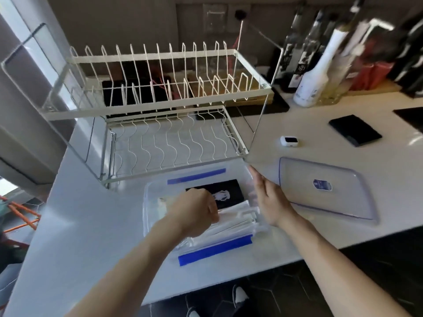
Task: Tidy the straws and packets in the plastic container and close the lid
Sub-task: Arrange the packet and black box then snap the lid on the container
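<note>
Reaching left hand (196, 208) into container (146, 202) | lid (343, 179) off

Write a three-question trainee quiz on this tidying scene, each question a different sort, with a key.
1. True or false: the lid is already on the plastic container.
2. Which hand reaches down into the container among the wrapped straws? A) left hand B) right hand C) neither
3. Fill in: the empty white wire ____ stands on the counter just behind the container.

Key
1. False: it lies flat on the counter, to the right of the container.
2. A: its fingers are curled down among the straws, while the right hand rests open-fingered at the container's right wall.
3. dish rack
</note>
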